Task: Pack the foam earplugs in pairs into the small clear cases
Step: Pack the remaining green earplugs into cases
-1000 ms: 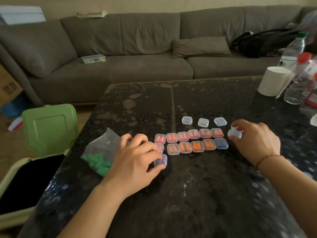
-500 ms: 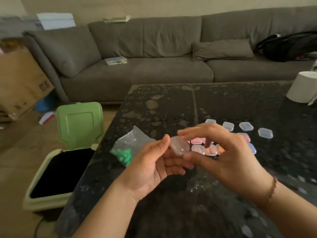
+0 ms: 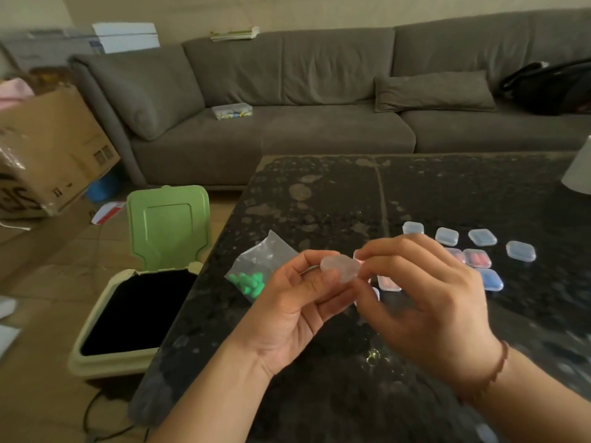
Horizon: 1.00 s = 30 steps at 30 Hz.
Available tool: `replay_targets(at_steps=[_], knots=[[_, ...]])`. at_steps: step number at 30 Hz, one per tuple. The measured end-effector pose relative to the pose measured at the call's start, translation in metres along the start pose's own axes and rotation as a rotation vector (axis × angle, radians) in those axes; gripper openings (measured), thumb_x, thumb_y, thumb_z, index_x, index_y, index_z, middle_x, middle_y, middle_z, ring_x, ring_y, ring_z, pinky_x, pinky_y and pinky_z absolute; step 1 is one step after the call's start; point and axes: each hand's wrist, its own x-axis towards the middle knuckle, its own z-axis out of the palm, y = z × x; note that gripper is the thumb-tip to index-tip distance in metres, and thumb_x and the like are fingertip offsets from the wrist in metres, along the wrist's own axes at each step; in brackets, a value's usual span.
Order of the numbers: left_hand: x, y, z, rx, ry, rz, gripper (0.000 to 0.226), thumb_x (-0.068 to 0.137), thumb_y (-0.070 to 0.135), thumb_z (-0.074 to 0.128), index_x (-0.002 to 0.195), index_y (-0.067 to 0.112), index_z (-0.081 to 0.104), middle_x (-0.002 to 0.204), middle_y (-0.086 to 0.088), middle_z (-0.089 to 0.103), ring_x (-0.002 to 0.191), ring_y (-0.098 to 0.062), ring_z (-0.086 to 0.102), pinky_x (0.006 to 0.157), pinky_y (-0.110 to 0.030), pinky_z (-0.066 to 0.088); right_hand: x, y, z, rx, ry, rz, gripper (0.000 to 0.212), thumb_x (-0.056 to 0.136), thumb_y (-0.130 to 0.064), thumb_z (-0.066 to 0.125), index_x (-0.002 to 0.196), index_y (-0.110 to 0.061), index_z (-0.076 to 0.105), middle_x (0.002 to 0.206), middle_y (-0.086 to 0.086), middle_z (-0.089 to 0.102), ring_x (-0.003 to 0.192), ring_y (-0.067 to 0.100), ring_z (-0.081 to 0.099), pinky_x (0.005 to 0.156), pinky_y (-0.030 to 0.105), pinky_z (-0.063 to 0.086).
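A small clear case (image 3: 339, 267) is held above the dark table (image 3: 319, 199) between both hands. My left hand (image 3: 292, 310) pinches its left side with thumb and fingers. My right hand (image 3: 425, 302) pinches its right edge. A clear bag with green foam earplugs (image 3: 251, 282) lies on the table left of my hands. Behind my right hand sit filled cases with pink and orange earplugs (image 3: 476, 258), a blue case (image 3: 491, 279), and empty clear cases (image 3: 519, 251); my hands hide most of the rows.
A bin with an open green lid (image 3: 168, 227) stands on the floor by the table's left edge. A cardboard box (image 3: 48, 148) sits at far left. The grey sofa (image 3: 319, 100) holds a clear box (image 3: 232, 110) and a black bag (image 3: 556, 84). A white cup (image 3: 580, 174) is at right.
Both hands left the table and came together in the air with a clear case pinched between them. The view swung left, so the case rows now lie to the right.
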Motion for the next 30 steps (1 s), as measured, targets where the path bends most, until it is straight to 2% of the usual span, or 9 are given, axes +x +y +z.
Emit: replay_targets(at_steps=[7,13,18,21,23,25,27,29,30], knots=[[0.002,-0.005,0.000,0.047,0.044,0.034,0.046,0.055,0.020,0.096,0.093,0.007,0.073,0.102,-0.020,0.073,0.091,-0.027,0.074,0.076,-0.031,0.060,0.001,0.002,0.002,-0.091,0.001,-0.004,0.013,0.082,-0.025,0.066,0.073,-0.018,0.071,0.094,-0.006,0.071,0.081,0.015,0.065,0.057,0.032,0.052],[0.000,-0.002,-0.002,0.087,0.041,0.021,0.051,0.054,0.017,0.096,0.098,0.007,0.072,0.102,-0.018,0.073,0.092,-0.025,0.074,0.077,-0.031,0.060,0.001,0.003,0.003,-0.098,-0.036,0.009,0.014,0.083,-0.028,0.066,0.073,-0.018,0.070,0.097,-0.006,0.071,0.082,0.014,0.065,0.056,0.029,0.052],[-0.006,0.016,-0.007,0.389,0.003,-0.028,0.050,0.070,-0.005,0.080,0.115,0.011,0.064,0.102,-0.007,0.074,0.095,-0.019,0.072,0.076,-0.027,0.058,0.004,0.000,0.006,0.093,-0.056,0.159,0.024,0.088,-0.039,0.058,0.091,-0.020,0.072,0.103,-0.009,0.067,0.090,0.011,0.063,0.065,0.032,0.055],[-0.011,0.031,-0.013,0.442,-0.026,-0.032,0.049,0.077,-0.004,0.067,0.122,0.014,0.066,0.107,-0.008,0.073,0.100,-0.022,0.070,0.077,-0.027,0.058,0.006,-0.002,0.012,0.176,-0.140,0.233,0.030,0.089,-0.044,0.052,0.106,-0.026,0.069,0.111,-0.016,0.060,0.098,0.005,0.059,0.068,0.031,0.055],[-0.011,0.044,-0.021,0.350,0.054,0.025,0.041,0.076,-0.001,0.067,0.114,0.014,0.073,0.106,-0.012,0.072,0.097,-0.023,0.070,0.073,-0.027,0.059,0.006,-0.004,0.016,0.191,-0.146,0.276,0.026,0.089,-0.043,0.053,0.104,-0.028,0.068,0.103,-0.016,0.059,0.089,0.005,0.058,0.060,0.030,0.054],[-0.010,0.055,-0.029,0.226,0.220,0.082,0.033,0.077,-0.001,0.071,0.108,0.012,0.075,0.104,-0.014,0.072,0.091,-0.021,0.071,0.069,-0.025,0.059,0.008,-0.007,0.017,0.119,-0.140,0.327,0.016,0.087,-0.038,0.055,0.091,-0.030,0.068,0.083,-0.014,0.060,0.072,0.007,0.058,0.050,0.031,0.051],[-0.009,0.060,-0.039,0.151,0.375,0.114,0.026,0.085,-0.002,0.065,0.108,0.010,0.072,0.102,-0.013,0.072,0.088,-0.017,0.072,0.067,-0.024,0.059,0.008,-0.008,0.019,-0.063,-0.337,0.399,0.014,0.086,-0.037,0.055,0.082,-0.032,0.068,0.066,-0.014,0.059,0.060,0.008,0.056,0.047,0.026,0.045],[-0.010,0.059,-0.047,0.121,0.481,0.107,0.028,0.087,-0.002,0.062,0.113,0.008,0.067,0.100,-0.011,0.073,0.088,-0.016,0.073,0.068,-0.025,0.059,0.002,-0.007,0.022,-0.162,-0.619,0.426,0.016,0.086,-0.039,0.053,0.086,-0.035,0.069,0.068,-0.013,0.061,0.065,0.008,0.059,0.051,0.023,0.044],[-0.011,0.057,-0.050,0.098,0.520,0.097,0.034,0.083,-0.001,0.065,0.116,0.007,0.065,0.102,-0.011,0.074,0.089,-0.017,0.073,0.070,-0.026,0.060,0.000,-0.008,0.025,-0.106,-0.723,0.447,0.017,0.087,-0.039,0.053,0.094,-0.040,0.069,0.071,-0.016,0.061,0.071,0.008,0.060,0.057,0.023,0.046]])
